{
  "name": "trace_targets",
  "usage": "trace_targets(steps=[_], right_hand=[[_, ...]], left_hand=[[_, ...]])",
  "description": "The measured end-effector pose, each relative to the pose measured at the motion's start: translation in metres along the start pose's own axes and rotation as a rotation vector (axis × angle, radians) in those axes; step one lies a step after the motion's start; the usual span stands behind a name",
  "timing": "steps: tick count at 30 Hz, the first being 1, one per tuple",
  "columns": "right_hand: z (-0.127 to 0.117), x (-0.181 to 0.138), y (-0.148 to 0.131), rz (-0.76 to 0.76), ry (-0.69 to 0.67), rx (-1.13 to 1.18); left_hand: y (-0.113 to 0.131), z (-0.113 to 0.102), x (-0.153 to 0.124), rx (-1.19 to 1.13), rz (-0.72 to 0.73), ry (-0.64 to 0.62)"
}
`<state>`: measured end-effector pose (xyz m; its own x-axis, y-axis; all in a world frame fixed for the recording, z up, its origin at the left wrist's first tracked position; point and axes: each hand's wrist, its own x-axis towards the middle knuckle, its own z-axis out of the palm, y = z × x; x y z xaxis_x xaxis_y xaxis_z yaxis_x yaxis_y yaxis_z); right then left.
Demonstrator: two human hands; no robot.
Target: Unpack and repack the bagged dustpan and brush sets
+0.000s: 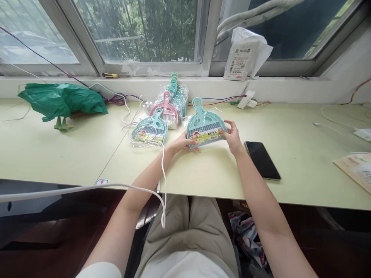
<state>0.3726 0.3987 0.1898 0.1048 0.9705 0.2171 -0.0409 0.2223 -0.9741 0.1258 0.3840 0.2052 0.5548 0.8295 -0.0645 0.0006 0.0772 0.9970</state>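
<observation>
Between my hands is a teal dustpan with a grey-bristled brush nested in it and a yellow printed label across the front. My left hand grips its lower left corner, thumb in front. At the right edge my right hand is closed on it, thumb on the label and fingers behind. Just left lies another teal dustpan set in clear wrap. Behind that are a pink dustpan set and a stack of teal dustpans against the window wall.
A black phone lies right of my forearm. A white cable loops over my left forearm. Green plastic bag at left, yellow cutter and white package on the sill, paper packet at right.
</observation>
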Motion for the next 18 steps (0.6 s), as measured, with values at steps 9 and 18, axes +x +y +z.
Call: trace_targets(steps=[9, 18], right_hand=[[-0.002, 0.009, 0.017, -0.057, 0.157, -0.046], [-0.002, 0.009, 0.022, 0.008, 0.290, 0.010]], left_hand=[[-0.006, 0.014, 0.008, 0.061, 0.232, 0.330], [-0.003, 0.013, 0.007, 0.631, 0.496, 0.254]])
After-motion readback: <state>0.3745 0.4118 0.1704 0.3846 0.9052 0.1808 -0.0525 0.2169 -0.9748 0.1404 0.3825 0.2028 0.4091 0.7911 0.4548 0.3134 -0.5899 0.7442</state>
